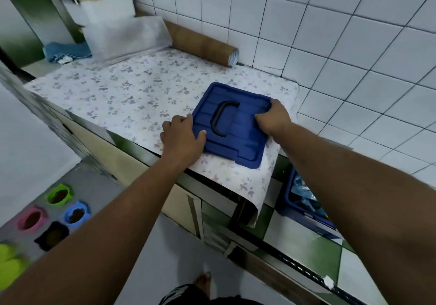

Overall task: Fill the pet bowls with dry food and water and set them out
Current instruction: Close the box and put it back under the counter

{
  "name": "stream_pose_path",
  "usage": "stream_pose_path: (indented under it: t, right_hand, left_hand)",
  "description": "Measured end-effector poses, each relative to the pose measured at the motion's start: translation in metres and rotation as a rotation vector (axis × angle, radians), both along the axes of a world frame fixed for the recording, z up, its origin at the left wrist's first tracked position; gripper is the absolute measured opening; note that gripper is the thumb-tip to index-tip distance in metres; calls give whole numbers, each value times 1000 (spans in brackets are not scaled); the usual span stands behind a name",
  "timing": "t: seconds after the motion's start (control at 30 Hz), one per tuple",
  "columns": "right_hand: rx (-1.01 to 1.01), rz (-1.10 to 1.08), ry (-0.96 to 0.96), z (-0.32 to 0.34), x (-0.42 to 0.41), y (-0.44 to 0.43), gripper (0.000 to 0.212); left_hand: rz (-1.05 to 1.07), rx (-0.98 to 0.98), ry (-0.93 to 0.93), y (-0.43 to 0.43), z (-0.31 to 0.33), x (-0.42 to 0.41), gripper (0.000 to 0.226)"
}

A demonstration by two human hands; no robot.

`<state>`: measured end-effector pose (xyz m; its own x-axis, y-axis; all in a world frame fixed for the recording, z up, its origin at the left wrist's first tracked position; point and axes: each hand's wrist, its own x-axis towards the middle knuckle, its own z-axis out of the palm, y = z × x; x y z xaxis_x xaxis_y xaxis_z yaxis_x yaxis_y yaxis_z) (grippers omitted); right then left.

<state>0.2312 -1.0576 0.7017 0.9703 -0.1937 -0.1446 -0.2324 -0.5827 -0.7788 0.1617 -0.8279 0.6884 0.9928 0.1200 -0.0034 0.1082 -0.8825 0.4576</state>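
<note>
A blue lid with a black handle on top sits between the two hands, at the right end of the counter, over a flowered sheet that covers the top and hangs off its front edge. The lid lies about level; whether it rests fully on the sheet or is raised a little cannot be told. The left hand grips the lid's left edge, thumb laid on the top face beside the handle and fingers curled over the rim. The right hand grips the far right corner, fingers bent down on the top face and the palm over the rim. Both arms reach forward from the bottom of the view, with the handle between the hands and touched by neither. On the floor to the right, below the counter's end, stands an open blue bin with bluish packets inside, well below the right forearm. Far from the hands, at lower left, four bowls sit close together on a grey mat: green, pink, blue and black, each with something brown inside. At the back of the counter a cardboard tube lies against the tiled wall, and a folded blue towel lies at the far left.
</note>
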Motion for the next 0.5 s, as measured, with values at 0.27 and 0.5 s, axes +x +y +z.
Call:
stream_pose_path:
  t: [0.27, 0.5]
  right_hand:
    - [215, -235, -59, -3, -11, -32, 68]
    - [199, -412, -125, 0, -45, -114, 65]
  left_hand:
    - [-125, -224, -60, -31, -6, 14, 62]
    - [-255, -250, -30, -108, 12, 14, 65]
